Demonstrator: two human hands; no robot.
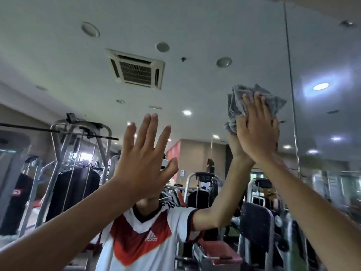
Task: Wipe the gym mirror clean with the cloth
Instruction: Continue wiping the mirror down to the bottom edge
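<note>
The gym mirror (195, 40) fills the whole view and reflects the room and my own body. High at the right, my right hand (257, 130) presses a crumpled grey cloth (238, 102) flat against the glass with straight fingers. The cloth bunches out above and to the left of my fingertips. My left hand (144, 153) is raised at the centre with its fingers spread and straight, palm toward the mirror; it holds nothing. Whether it touches the glass I cannot tell.
A vertical seam (292, 90) between mirror panels runs just right of the cloth. The reflection shows a ceiling air vent (136, 69), a cable machine (78, 145) at the left and weight machines (257, 222) at the lower right.
</note>
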